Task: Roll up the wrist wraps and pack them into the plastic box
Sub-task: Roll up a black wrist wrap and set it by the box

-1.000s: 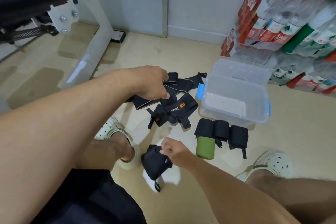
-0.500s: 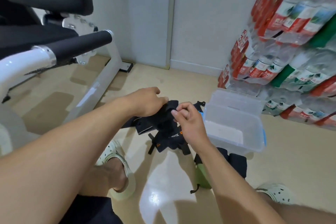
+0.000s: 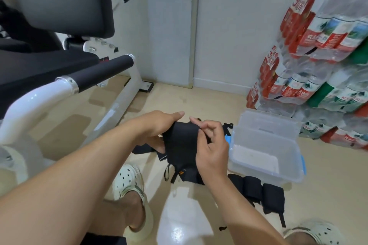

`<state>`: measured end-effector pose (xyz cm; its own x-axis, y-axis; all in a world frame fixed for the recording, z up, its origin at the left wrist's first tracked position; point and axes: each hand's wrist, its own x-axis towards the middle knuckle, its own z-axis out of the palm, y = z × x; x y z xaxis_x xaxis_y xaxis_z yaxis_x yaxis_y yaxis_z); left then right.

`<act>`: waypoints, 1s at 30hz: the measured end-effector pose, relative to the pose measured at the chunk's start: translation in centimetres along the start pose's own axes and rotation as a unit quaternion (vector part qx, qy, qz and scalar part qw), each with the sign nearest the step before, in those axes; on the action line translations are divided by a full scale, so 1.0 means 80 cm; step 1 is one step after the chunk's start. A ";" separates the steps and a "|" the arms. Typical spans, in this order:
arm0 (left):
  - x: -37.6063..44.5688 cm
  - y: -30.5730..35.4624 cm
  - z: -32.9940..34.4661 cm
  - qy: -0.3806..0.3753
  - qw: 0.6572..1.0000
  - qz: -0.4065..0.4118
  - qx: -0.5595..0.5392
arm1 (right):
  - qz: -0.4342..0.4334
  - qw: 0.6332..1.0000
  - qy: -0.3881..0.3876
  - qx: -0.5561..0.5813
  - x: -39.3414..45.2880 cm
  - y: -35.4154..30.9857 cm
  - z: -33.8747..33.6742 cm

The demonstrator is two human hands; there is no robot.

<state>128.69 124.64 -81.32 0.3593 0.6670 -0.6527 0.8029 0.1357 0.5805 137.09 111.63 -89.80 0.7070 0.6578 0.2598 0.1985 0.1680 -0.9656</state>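
Head view: black wrist wrap (image 3: 182, 143) held up at centre frame, between both hands, above the floor. Left hand (image 3: 159, 125) grips its left edge, thumb stretched along the top, fingers curled underneath. Right hand (image 3: 212, 149) pinches the top right edge between thumb and forefinger, other fingers curled against the fabric. Wrap's lower end hangs down with a small loop and an orange tag (image 3: 181, 173) showing.

More loose black wraps (image 3: 143, 148) lie on the floor behind and under the held one, partly hidden by the hands. Three rolled black wraps (image 3: 258, 191) sit in a row on the floor at lower right of centre, touching each other, just in front of the plastic box (image 3: 294, 155).

Box is clear with blue latches, open, right of the hands; nothing black visible inside, its lid (image 3: 268, 121) standing up at the back.

Stacked shrink-wrapped packs of water bottles (image 3: 322, 55) fill the right edge of the frame, behind the box. White-framed exercise bench (image 3: 65, 85) with black pads takes the upper left. Pale clog (image 3: 129, 183) on a foot at lower centre, another clog (image 3: 314, 232) at the lower right corner. Beige glossy floor (image 3: 189, 97) throughout.
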 end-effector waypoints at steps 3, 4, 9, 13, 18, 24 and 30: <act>0.003 0.000 -0.007 -0.060 0.997 -0.012 -0.053 | -0.005 1.000 -0.002 0.027 0.008 -0.003 0.001; 0.005 0.001 -0.008 -0.055 0.997 -0.002 -0.061 | -0.008 1.000 -0.004 0.026 0.010 -0.004 0.001; 0.027 0.005 -0.010 0.074 0.983 0.095 -0.139 | -0.063 0.997 -0.031 -0.039 0.007 0.005 0.005; 0.011 0.010 -0.016 0.167 0.967 0.193 -0.015 | -0.065 0.995 0.000 -0.073 0.006 0.023 0.004; -0.010 0.011 -0.019 0.160 0.950 0.239 0.122 | 0.071 0.996 0.054 -0.026 0.025 0.021 -0.006; -0.013 0.012 -0.011 0.074 0.932 0.284 0.211 | 0.149 0.981 -0.127 0.000 0.043 0.037 -0.025; -0.002 0.009 -0.006 0.023 0.916 0.286 0.279 | 0.189 0.941 -0.276 0.042 0.034 0.044 -0.032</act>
<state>129.02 124.98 -80.59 0.7876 0.5433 -0.2907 0.6117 -0.6332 0.4742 141.44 112.16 -92.45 0.2505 0.9599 -0.1257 -0.0671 -0.1123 -0.9914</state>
